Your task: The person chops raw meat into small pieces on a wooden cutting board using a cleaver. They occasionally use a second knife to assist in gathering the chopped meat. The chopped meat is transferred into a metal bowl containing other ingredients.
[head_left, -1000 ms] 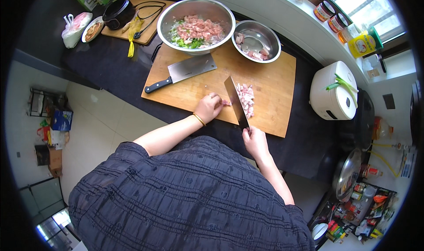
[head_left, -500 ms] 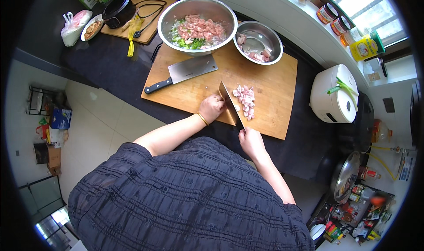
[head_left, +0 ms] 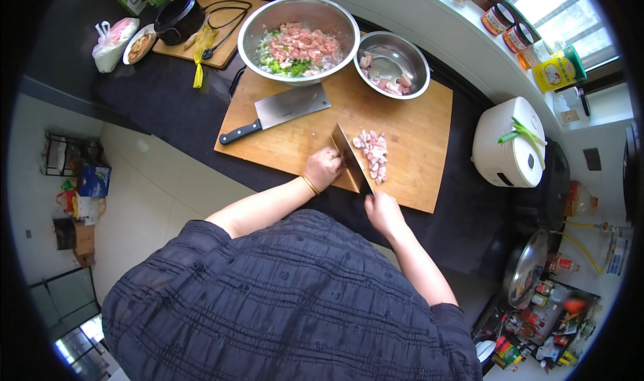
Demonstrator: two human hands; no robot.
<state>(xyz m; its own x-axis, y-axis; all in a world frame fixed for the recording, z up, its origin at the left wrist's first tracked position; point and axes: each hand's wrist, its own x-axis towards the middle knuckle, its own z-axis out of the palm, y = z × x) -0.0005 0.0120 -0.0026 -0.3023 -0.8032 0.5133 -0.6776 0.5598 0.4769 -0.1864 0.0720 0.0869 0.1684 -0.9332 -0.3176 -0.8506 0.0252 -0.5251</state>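
My right hand (head_left: 384, 212) is closed round the handle of a kitchen knife (head_left: 350, 157), whose broad blade stands on edge on the wooden cutting board (head_left: 416, 133). Close against the blade's left side, my left hand (head_left: 325, 167) is closed with curled fingers; what they press on is mostly hidden, perhaps a bit of meat. To the right of the blade lies a heap of diced pink meat (head_left: 373, 151). A second knife, a cleaver (head_left: 292, 106) with a black handle, rests flat on the board's left half.
At the board's far edge stand a large steel bowl (head_left: 245, 40) of minced meat and chopped greens and a smaller steel bowl (head_left: 425, 72) with meat pieces. A white rice cooker (head_left: 500, 143) with a green onion on top is at right. Far left are a plate (head_left: 127, 53) and a bag (head_left: 111, 49).
Both hands and the knife have shifted very slightly to the right. The diced meat looks the same.
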